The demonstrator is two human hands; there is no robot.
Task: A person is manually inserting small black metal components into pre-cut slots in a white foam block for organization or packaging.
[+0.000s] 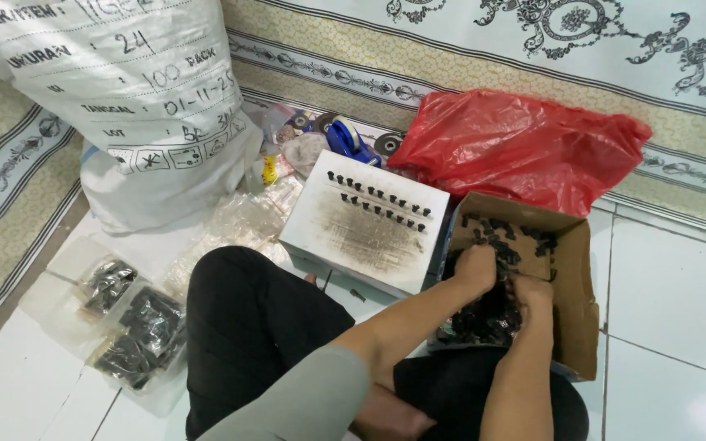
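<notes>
Nearest the lens, a grey sleeve (304, 404) and black-trousered knee (247, 327) fill the bottom edge, and both forearms run up from there into a cardboard box (582, 327). The left hand (475, 268) is curled knuckles-up over the heap of small black parts (484, 318), fingertips buried among them; the right hand (533, 296) dips in just beside it, fingers bent down into the same pile. Whether either hand pinches a piece, I can't tell: the fingertips are hidden. The parts look glossy, tiny and jumbled, their shape too small to make out. The box is plain brown card with open flaps, its near corner cut off by the arm. Touching its left side sits a white block (361, 233), smudged dark on top, with rows of little black pegs standing upright. Behind the box, a crumpled red plastic bag (525, 147). Far left, a big woven white sack (124, 98), and clear packets of dark pieces (136, 322) lie on the white tiled floor (672, 294).
</notes>
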